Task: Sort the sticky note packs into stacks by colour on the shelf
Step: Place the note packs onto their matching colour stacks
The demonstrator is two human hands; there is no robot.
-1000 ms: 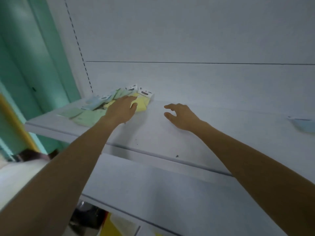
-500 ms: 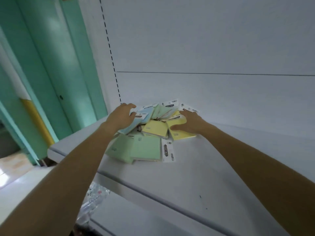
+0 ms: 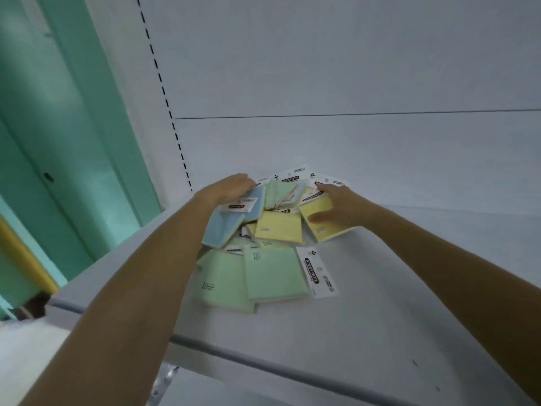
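Reaching into the mixed pile of sticky note packs (image 3: 272,238) heaped on the shelf (image 3: 366,312) by its left end. Left hand (image 3: 227,187) spread flat on blue packs (image 3: 225,221) at the pile's left, gripping nothing. Right hand (image 3: 341,205) splayed, pressing a yellow pack (image 3: 322,221) at the pile's right.

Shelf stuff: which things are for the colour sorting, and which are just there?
For the job:
- blue packs
- yellow packs
- green packs
- shelf they lie mixed on
- left hand, resting on the blue packs
- right hand, resting on a yellow pack

Just there:
- teal door
- white back panel
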